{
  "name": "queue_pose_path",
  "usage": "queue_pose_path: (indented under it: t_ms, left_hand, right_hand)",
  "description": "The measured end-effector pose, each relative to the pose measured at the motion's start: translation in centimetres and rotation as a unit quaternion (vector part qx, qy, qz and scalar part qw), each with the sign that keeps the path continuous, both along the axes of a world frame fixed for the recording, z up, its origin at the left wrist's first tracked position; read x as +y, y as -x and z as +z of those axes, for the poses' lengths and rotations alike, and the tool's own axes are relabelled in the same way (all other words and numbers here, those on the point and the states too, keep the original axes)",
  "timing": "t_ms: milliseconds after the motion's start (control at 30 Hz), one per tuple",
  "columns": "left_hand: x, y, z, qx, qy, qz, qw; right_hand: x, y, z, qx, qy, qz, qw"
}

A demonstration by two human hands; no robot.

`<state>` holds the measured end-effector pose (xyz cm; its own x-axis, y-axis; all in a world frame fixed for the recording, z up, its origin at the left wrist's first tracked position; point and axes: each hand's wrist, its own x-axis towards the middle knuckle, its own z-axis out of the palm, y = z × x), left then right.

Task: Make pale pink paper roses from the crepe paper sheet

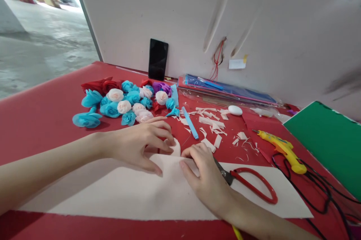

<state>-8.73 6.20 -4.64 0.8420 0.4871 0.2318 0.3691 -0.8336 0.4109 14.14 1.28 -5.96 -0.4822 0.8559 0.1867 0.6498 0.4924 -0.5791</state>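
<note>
A long pale pinkish sheet [118, 191], likely paper or felt, lies across the red tabletop in front of me. My left hand [143, 142] rests with spread fingers over its far edge, fingertips on a small round-ended pale piece [177, 148]. At that same edge, my right hand [204, 174] has its thumb and forefinger closed on the sheet. Red-handled scissors [254, 183] lie on the sheet beside my right hand, their blades partly hidden behind it. A light blue pen or marker [190, 122] lies just beyond both hands.
Blue, pink, red and purple fabric-like flowers [132, 97] cluster at back left. A black phone [158, 59] leans on the wall. Pale scraps [211, 121] are scattered beyond my hands. At right are a yellow glue gun [282, 149] with dark cables and a green board [327, 146].
</note>
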Motion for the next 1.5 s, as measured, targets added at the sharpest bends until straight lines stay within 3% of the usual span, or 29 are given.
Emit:
queue_pose_path:
  t_ms: [633, 833, 933, 1100, 1133, 1167, 1233, 1500]
  left_hand:
    - [-0.4, -0.3, 0.5, 0.007, 0.028, -0.006, 1.0]
    - [-0.4, -0.4, 1.6, -0.023, 0.028, 0.048, 0.998]
    - [-2.0, -1.7, 1.9, -0.035, 0.004, 0.084, 0.996]
    - [-7.6, -4.3, -0.9, -0.006, -0.105, 0.165, 0.981]
    - [-8.6, -4.4, -1.6, -0.002, -0.218, 0.176, 0.96]
    - [-9.3, -4.4, -2.3, 0.026, -0.279, 0.191, 0.941]
    - [-10.2, -4.2, -3.1, 0.05, -0.343, 0.192, 0.918]
    - [-10.0, -3.6, -3.4, 0.036, -0.284, 0.193, 0.938]
  right_hand:
    - [0.3, 0.2, -0.4, -0.023, -0.045, -0.007, 0.999]
    - [0.4, 0.0, -0.2, -0.045, -0.062, -0.009, 0.997]
    - [0.5, -0.6, 0.4, -0.064, -0.084, -0.016, 0.994]
    - [-0.1, -2.5, 0.7, -0.129, -0.134, -0.036, 0.982]
    - [-0.3, -3.0, 0.6, -0.142, -0.143, -0.04, 0.979]
    - [-0.6, -3.4, 0.5, -0.153, -0.149, -0.043, 0.976]
    - [-1.0, -4.1, 0.2, -0.17, -0.16, -0.047, 0.971]
    - [-1.5, -6.4, 0.1, -0.222, -0.186, -0.087, 0.953]
